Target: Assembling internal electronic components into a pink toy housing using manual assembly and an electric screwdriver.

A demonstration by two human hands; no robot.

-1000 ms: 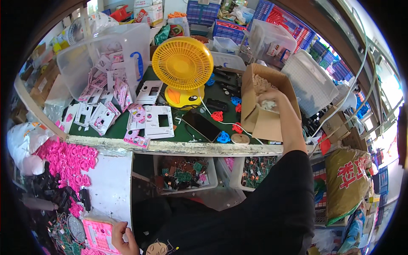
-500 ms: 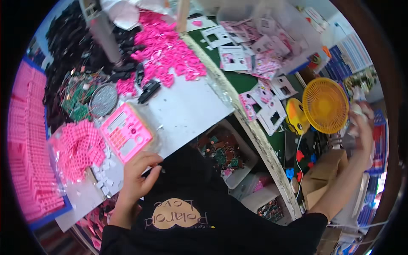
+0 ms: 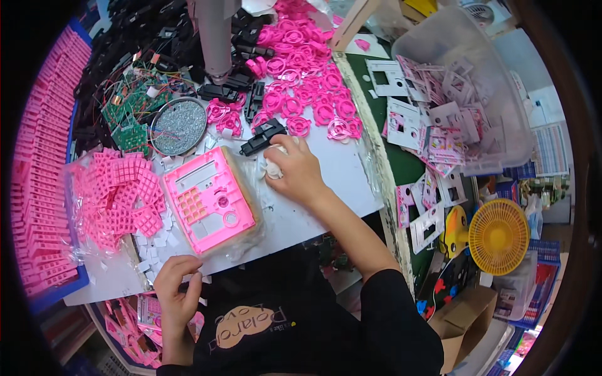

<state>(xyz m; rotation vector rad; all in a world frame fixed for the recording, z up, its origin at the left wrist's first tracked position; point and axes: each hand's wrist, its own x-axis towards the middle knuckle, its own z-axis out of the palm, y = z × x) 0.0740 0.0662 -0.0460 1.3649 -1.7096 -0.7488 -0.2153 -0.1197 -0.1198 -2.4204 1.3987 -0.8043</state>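
I see my right hand [image 3: 295, 172] closed over small white pieces [image 3: 273, 168] on the white surface [image 3: 338, 182], just right of the pink keypad panel [image 3: 209, 200]; my left hand [image 3: 179, 291] sits at the near edge, fingers curled by loose white tabs [image 3: 153, 241], though whether it pinches one I cannot tell. The panel lies face up with keys seated; I judge the assembly mid-way, since heaps of pink rings [image 3: 301, 94] and pink grids [image 3: 119, 194] wait unused.

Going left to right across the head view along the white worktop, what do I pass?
Stacked pink parts in the blue tray → pile of pink grid pieces → pink panel → right hand on small white pieces → clear bin of white-and-pink cards → yellow fan.
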